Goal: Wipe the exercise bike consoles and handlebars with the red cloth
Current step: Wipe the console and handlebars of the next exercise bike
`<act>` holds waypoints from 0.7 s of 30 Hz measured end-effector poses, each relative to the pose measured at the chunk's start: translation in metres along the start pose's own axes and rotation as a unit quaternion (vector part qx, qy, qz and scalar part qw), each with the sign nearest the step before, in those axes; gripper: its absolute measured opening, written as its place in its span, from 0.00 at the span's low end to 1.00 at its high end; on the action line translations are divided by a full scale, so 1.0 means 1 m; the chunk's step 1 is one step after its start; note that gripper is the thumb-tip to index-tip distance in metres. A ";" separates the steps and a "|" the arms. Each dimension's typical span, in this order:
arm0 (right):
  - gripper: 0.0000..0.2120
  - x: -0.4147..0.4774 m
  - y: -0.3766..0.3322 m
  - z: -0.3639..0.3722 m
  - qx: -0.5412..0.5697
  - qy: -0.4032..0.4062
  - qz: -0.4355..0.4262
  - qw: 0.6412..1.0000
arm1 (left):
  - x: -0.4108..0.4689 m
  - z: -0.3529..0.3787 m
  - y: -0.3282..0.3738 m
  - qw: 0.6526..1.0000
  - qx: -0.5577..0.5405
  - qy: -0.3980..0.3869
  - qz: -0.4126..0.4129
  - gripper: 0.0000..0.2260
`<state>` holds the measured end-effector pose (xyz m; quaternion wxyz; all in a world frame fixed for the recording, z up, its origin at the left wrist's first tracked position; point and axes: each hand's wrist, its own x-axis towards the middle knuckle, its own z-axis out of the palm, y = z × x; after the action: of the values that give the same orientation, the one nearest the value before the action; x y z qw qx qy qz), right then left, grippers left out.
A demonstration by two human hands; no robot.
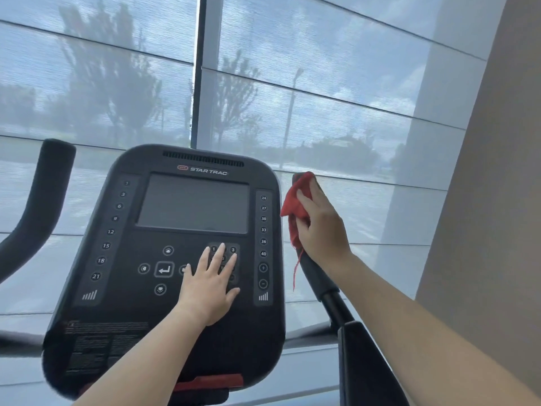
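A black Star Trac console (123, 259) with a dark screen fills the middle of the view. My left hand (210, 285) lies flat on its keypad, fingers spread, holding nothing. To the right, my right hand (320, 227) wraps the red cloth (294, 203) around the upper end of the right handlebar (319, 276). The cloth covers the bar's tip and a loose thread hangs down beside it. The left handlebar (44, 186) rises bare at the left edge.
A large window with translucent blinds (292, 83) stands right behind the bike. A beige wall (497, 200) runs along the right side. A black frame part (363, 361) of the bike sits below the right handlebar.
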<state>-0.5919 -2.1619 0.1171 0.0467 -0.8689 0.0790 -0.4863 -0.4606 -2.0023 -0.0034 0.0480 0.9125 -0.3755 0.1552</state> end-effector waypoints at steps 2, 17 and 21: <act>0.24 -0.013 0.005 0.001 0.004 -0.016 0.000 1.000 | 0.000 0.001 0.001 1.000 0.000 -0.002 -0.003 0.30; 0.09 -0.026 0.010 -0.024 0.139 -0.011 0.120 0.983 | -0.005 -0.004 0.002 1.000 -0.010 -0.004 -0.001 0.30; 0.14 -0.042 0.011 -0.018 0.090 -0.095 0.119 0.984 | -0.004 -0.012 0.001 0.999 -0.052 0.003 0.000 0.29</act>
<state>-0.6302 -2.1655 0.0900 0.1897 -0.8877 0.1335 -0.3977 -0.4672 -1.9980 0.0070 0.0962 0.9084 -0.3827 0.1380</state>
